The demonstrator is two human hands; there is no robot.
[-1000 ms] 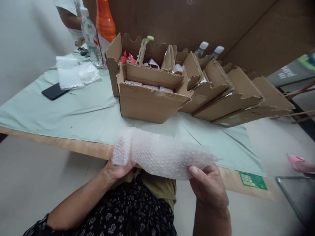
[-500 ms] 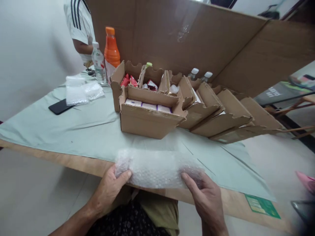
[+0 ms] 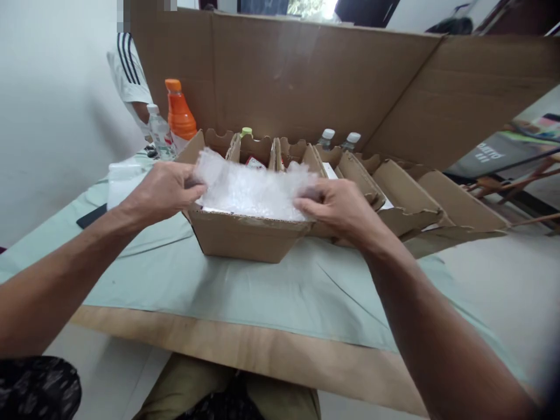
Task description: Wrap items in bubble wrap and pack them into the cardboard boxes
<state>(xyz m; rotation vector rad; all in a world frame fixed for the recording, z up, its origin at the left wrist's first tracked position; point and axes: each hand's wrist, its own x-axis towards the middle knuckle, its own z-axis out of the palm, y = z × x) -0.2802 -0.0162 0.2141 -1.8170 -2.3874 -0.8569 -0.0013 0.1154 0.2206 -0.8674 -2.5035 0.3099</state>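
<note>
A sheet of bubble wrap point(image 3: 254, 189) stretches between my two hands, over the open top of the front cardboard box point(image 3: 245, 236). My left hand point(image 3: 168, 186) pinches its left end, thumb toward me. At the right end my right hand point(image 3: 332, 201) grips it the same way. The lower edge of the wrap is at the box's near rim, and it covers most of what lies inside. Behind it, red packets point(image 3: 255, 163) show in one of the other open boxes.
Several open cardboard boxes point(image 3: 406, 186) run to the right. A tall cardboard panel point(image 3: 306, 81) stands behind. On the left are an orange bottle point(image 3: 180, 114), a clear bottle point(image 3: 160, 134), more bubble wrap point(image 3: 122, 181) and a dark phone point(image 3: 90, 217). A person's striped sleeve point(image 3: 129, 70) shows beyond.
Both hands have carried the bubble wrap up and forward, from the table's front edge to the top of the front box. The view has tilted slightly.
</note>
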